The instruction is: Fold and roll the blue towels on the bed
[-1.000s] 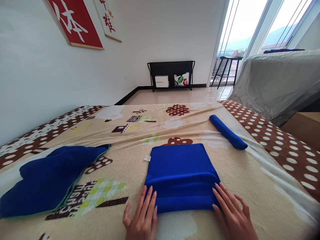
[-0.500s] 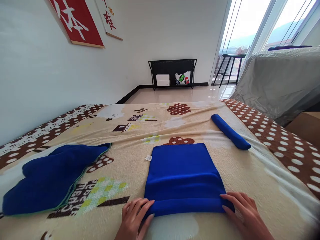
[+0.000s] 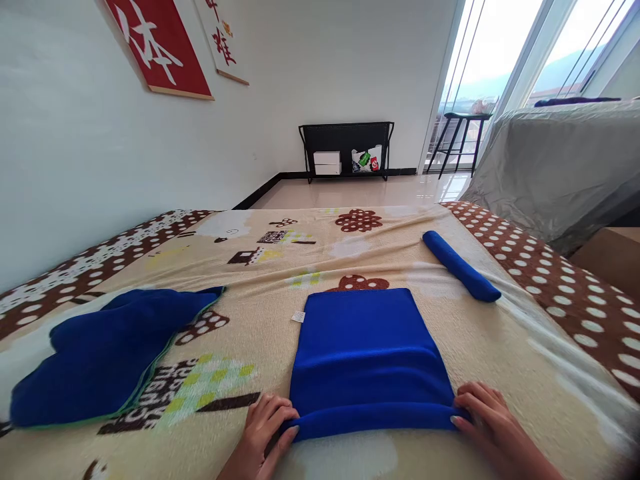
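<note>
A blue towel [image 3: 367, 340] lies flat in front of me, its near edge turned over into a narrow fold and a small white tag at its left side. My left hand [image 3: 265, 430] pinches the left end of that fold between thumb and fingers. At the right end, my right hand [image 3: 485, 420] grips the fold the same way. A rolled blue towel [image 3: 460, 265] rests farther back on the right. On the left lies a crumpled dark blue towel [image 3: 105, 360] with green edging.
Everything lies on a beige patterned blanket [image 3: 250, 293] with brown polka-dot borders. Beyond it stand a black rack [image 3: 347, 148] with white boxes and a bag, and a black stool [image 3: 460, 140]. A plastic-covered piece [image 3: 565, 160] and a cardboard box [image 3: 610, 260] are at the right.
Both hands have shifted slightly outward along the near fold, which now looks rounder and more rolled. The rolled towel and the crumpled towel have stayed in place.
</note>
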`<state>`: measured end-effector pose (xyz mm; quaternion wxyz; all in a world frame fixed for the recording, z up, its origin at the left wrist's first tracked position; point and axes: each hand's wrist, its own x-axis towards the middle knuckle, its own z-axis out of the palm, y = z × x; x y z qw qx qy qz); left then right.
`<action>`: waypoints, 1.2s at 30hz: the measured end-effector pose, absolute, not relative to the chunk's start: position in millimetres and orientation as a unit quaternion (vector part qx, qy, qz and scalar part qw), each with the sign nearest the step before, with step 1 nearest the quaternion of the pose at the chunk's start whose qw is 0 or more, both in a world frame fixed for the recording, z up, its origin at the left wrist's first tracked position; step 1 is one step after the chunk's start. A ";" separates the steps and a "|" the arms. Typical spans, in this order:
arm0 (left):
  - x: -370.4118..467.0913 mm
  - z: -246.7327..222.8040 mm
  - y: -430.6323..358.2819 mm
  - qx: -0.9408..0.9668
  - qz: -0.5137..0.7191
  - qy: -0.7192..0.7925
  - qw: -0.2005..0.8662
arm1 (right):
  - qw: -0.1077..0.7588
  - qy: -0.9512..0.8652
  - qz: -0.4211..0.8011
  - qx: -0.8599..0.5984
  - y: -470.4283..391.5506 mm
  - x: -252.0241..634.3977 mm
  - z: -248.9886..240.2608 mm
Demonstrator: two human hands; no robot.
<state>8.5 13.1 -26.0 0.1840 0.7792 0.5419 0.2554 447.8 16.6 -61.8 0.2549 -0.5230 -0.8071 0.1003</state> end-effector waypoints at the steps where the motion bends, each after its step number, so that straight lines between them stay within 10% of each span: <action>1: 7.7 -25.7 13.2 0.778 0.250 0.544 0.192 | 0.250 -0.808 0.107 -0.522 16.5 448.5 -61.2; 12: 76.4 -42.3 20.8 0.738 0.291 0.593 -0.140 | 0.297 -0.779 -0.156 -0.530 19.7 380.2 -68.8; 36: 93.5 -43.2 41.6 0.791 0.121 0.591 -0.099 | 0.173 -0.785 -0.096 -0.587 48.0 356.8 -59.6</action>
